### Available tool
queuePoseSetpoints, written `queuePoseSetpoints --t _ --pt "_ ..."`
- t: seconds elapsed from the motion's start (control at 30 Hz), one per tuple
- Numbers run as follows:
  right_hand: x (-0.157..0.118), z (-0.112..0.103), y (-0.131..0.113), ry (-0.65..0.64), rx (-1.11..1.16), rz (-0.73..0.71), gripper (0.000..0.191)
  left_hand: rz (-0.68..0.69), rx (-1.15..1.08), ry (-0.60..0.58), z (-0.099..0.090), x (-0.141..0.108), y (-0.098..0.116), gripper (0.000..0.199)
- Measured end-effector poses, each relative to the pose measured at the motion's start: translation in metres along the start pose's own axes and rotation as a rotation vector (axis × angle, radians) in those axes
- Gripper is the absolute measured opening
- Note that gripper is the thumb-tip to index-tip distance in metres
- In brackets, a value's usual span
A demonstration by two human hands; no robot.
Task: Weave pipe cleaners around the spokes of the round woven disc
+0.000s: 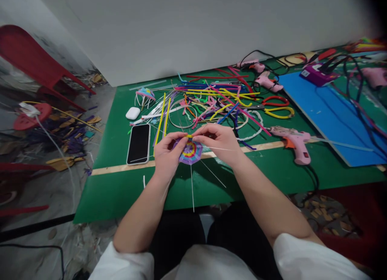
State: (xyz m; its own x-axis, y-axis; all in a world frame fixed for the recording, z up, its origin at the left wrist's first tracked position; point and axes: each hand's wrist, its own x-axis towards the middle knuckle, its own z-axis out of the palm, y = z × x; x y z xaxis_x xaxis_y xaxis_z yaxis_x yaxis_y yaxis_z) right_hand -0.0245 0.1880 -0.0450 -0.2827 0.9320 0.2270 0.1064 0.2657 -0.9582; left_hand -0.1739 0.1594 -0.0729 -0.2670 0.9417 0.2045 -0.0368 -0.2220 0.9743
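Both hands work over the green worktop point(115, 191), nearer its front edge than its rear and left of its midpoint. The left hand point(167, 149) has a narrow pinch on the woven disc point(191, 154) at its far left rim. The right hand point(222, 143) pinches in the same way at the far right. A short yellow piece shows between the fingertips; whether it is strand or pipe cleaner cannot be settled at this size.

Risks, in judgement: a loosened pinch could let the weave slacken. The thin white spokes point(192, 187) stick out from the disc, one toward the front edge; a sleeve or lap could catch and bend it. A sweep of the right forearm could knock the glue gun point(294, 143), whose cord drops past the front edge. Moving the disc rearward could snag the spokes in the pipe cleaners point(211, 104).

Room: the widest bare surface lies along the front edge and in the front left corner. The phone point(138, 144) limits leftward movement, and the blue board point(320, 118) occupies the right end.
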Motion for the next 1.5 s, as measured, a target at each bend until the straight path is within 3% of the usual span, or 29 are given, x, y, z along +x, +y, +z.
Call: queuePoseSetpoints --t 0.37,1.07,1.33,1.5 --pt "0.0017 0.0016 0.0079 0.03 0.035 -0.001 0.011 -0.13 -0.106 -0.067 -0.0037 0.0015 0.0017 0.021" --pt "0.0014 -0.0015 0.0037 -0.046 -0.051 0.002 0.014 -0.094 0.0 -0.027 -0.0041 -0.0001 0.0029 0.017" --pt "0.0021 0.0 0.009 0.0 0.01 0.006 0.014 -0.197 -0.134 -0.124 -0.0058 0.0018 0.0029 0.021" --pt "0.0023 0.0013 0.0096 0.006 0.032 0.014 0.015 -0.223 -0.139 -0.117 -0.005 0.0017 0.0024 0.018"
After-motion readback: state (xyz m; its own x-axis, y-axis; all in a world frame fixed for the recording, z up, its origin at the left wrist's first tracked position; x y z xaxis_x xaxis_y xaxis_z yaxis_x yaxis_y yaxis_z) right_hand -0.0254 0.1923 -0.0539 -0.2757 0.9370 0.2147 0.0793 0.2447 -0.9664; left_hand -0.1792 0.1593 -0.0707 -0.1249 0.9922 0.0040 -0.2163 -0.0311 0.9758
